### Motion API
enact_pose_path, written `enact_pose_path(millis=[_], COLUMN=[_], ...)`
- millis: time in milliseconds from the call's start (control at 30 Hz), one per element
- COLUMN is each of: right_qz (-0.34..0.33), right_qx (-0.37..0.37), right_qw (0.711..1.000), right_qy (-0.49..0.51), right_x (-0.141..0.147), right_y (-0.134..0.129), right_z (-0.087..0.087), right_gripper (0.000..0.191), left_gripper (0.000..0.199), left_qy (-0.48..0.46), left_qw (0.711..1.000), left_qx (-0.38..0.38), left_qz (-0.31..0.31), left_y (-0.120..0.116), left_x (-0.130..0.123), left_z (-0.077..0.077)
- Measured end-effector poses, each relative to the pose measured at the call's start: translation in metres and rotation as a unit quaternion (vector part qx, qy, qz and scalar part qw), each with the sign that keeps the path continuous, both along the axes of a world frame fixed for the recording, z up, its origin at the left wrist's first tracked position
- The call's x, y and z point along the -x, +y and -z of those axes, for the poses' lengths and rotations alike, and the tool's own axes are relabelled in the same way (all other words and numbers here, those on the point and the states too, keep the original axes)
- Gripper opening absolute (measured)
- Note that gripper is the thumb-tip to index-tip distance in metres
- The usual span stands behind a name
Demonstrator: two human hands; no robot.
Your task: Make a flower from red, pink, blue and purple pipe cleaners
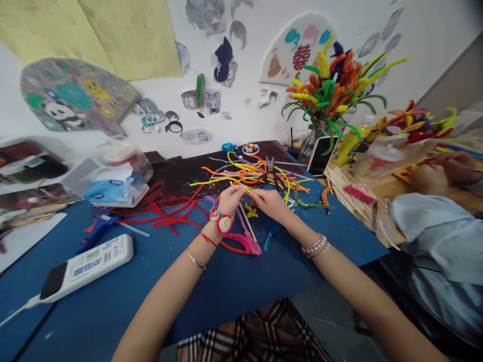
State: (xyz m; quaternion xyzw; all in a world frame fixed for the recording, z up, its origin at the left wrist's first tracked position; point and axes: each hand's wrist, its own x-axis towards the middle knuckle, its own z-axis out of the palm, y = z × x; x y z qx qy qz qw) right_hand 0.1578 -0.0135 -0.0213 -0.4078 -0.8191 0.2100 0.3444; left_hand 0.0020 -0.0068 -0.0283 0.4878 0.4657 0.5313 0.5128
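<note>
My left hand [231, 199] and my right hand [269, 202] meet over the blue table, both with fingertips pinched together. Between them shows a thin bit of yellow pipe cleaner [248, 190], mostly hidden by the fingers. Just beyond lies a pile of orange, yellow and purple pipe cleaners, with black-handled pliers [270, 171] on top. Red pipe cleaners [171, 215] are spread to the left of my left hand. Below the hands are a pink piece [252, 244] and a thin wooden stick [247, 221]. A small yellow twisted piece [251, 210] lies under my fingers.
On the left are a blue glue gun [98, 232], a white power bank [88, 266] with a cable, and a tissue pack [115, 188]. A phone [322, 155] leans by a vase of pipe-cleaner flowers [332, 85]. Another person's hands [441, 171] are at right.
</note>
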Motion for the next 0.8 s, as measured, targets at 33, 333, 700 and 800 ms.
enact_pose_path(millis=[33,333,700,800], right_qz=[-0.005,-0.056,-0.108,-0.117], right_qx=[0.016,0.169,0.32,0.349], right_qw=[1.0,0.971,0.914,0.899], right_qy=[0.017,0.161,0.226,0.239], right_x=[0.0,0.0,-0.006,-0.007], right_y=[0.0,0.008,0.004,0.003], right_z=[-0.001,-0.001,-0.009,-0.009], right_gripper=[0.03,0.032,0.035,0.033], left_gripper=[0.018,0.014,0.014,0.018], left_qy=[0.004,0.08,0.32,0.374], left_qw=[1.0,0.988,0.891,0.856], left_qx=[-0.009,-0.129,-0.3,-0.327], left_qz=[0.001,0.042,0.118,0.145], left_y=[0.001,0.006,-0.008,-0.007], left_x=[0.001,0.009,0.033,0.04], left_z=[0.001,-0.003,-0.043,-0.043])
